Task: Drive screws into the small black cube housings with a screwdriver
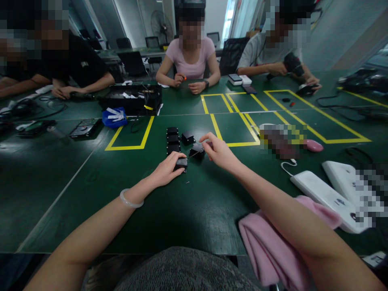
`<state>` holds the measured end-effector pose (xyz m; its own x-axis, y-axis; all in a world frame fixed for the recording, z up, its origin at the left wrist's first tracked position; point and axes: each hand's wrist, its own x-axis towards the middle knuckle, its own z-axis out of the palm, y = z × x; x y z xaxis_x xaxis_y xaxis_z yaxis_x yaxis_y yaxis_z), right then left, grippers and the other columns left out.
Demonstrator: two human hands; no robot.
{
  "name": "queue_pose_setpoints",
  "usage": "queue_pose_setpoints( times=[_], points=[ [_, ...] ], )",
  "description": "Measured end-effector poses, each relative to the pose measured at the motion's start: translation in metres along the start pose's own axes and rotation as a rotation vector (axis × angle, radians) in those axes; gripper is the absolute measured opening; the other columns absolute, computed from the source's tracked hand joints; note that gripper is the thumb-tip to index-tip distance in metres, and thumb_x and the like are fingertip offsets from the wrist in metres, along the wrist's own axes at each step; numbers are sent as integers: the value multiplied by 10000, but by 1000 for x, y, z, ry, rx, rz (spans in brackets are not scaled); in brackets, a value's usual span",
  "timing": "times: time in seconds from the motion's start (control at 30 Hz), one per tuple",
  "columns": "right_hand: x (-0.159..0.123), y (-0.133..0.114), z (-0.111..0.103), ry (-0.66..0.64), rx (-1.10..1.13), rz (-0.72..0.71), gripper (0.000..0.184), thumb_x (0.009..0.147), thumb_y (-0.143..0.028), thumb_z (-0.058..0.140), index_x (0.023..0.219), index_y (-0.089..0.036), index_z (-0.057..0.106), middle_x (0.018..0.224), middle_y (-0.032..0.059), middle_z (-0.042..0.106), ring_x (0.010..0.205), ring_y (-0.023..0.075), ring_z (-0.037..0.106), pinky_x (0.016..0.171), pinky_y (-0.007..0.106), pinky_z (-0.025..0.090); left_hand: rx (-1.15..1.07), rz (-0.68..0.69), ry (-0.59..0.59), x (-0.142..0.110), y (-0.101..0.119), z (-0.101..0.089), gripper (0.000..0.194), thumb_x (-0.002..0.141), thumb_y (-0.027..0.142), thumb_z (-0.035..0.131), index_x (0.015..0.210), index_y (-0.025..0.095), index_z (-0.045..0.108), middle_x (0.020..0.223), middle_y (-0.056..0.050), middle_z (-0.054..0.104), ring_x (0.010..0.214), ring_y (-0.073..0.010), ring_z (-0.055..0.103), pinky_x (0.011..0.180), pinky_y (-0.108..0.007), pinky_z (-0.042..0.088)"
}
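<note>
My left hand (167, 168) is closed over a small black box (181, 163) that rests on the green table (188, 206). My right hand (218, 151) pinches a thin dark tool (196, 153) whose tip points toward that box. Another small black box (198, 148) lies just under my right fingers. A column of three black boxes (173, 140) stands just beyond my left hand, with a single box (188, 138) to their right. A pale bangle (131, 200) circles my left wrist.
Three other people sit along the far side. A black tray (133, 98), a blue pouch (114, 117) and cables lie at the back left. Yellow taped rectangles (130, 139) mark the table. White devices (325, 194) and a pink cloth (266, 242) lie at my right.
</note>
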<state>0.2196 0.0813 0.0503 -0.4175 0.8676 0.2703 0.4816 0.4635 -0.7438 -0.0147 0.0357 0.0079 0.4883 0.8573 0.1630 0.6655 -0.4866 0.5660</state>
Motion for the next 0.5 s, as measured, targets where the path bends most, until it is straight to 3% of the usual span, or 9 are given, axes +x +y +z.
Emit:
queue_pose_setpoints(
  times=[0.1,0.27,0.5],
  points=[
    [0,0,1,-4,16,-5,142,946,-264,420,1018,-189,517,584,-52,459,561,133,460,605,268,319,0,-3,-3,0,0,0,362,930,291,521,1274,202,450,1264,-115,510,1162,-295,544,956,-456,489],
    [1,0,0,11,-28,10,197,944,-329,462,810,-195,516,562,-32,465,573,132,458,589,267,293,9,-8,-8,0,0,-1,359,932,286,524,1273,207,447,1266,-113,512,1165,-295,545,950,-450,492],
    [-1,0,1,-5,20,-20,146,946,-258,422,1013,-186,530,600,-42,488,565,132,479,602,264,325,18,-22,-19,0,3,-2,355,933,291,516,1270,201,449,1262,-113,512,1148,-293,554,930,-443,499]
  ],
)
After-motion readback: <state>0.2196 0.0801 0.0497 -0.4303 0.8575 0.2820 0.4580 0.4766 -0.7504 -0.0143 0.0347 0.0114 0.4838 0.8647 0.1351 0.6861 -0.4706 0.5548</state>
